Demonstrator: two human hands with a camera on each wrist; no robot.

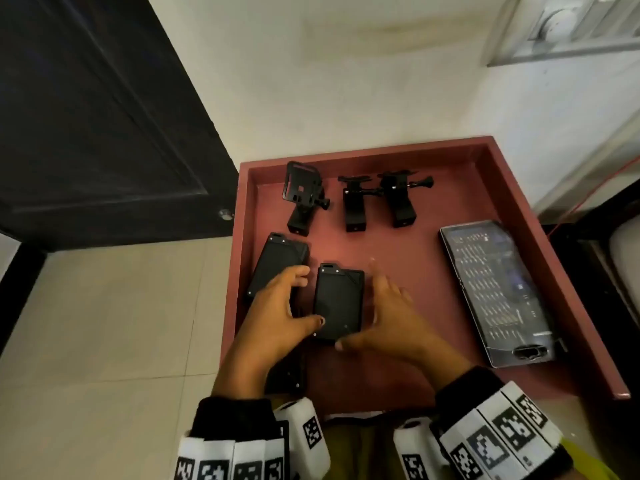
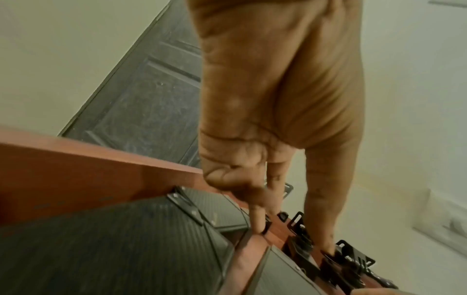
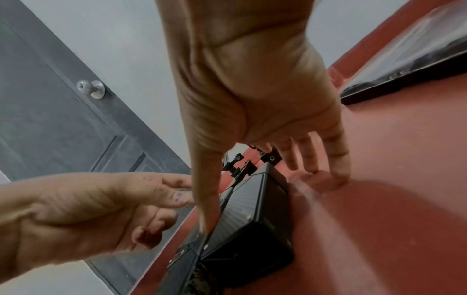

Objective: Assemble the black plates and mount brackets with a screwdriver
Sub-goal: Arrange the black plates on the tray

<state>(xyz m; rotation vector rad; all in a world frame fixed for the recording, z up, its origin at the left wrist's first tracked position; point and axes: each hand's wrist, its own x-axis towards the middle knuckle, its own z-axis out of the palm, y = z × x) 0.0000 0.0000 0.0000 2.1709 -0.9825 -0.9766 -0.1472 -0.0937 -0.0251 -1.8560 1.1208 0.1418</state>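
Three black mount brackets (image 1: 304, 199) (image 1: 355, 202) (image 1: 401, 199) stand along the back of a red tray (image 1: 363, 147). Black plates lie in front of them: one at the left (image 1: 277, 265), one in the middle (image 1: 339, 299), and a third (image 1: 287, 375) mostly hidden under my left wrist. My left hand (image 1: 304, 299) lies over the left plate, its thumb touching the middle plate's near-left corner. My right hand (image 1: 367, 310) flanks the middle plate (image 3: 252, 219), fingers straight on the tray floor, thumb at the plate's near edge. Neither hand holds anything.
A clear-lidded screwdriver bit case (image 1: 498, 292) lies along the tray's right side. The raised tray rim surrounds everything. A dark door with a metal knob (image 1: 225, 213) is to the left, tiled floor (image 1: 121, 323) below it, and a white wall behind.
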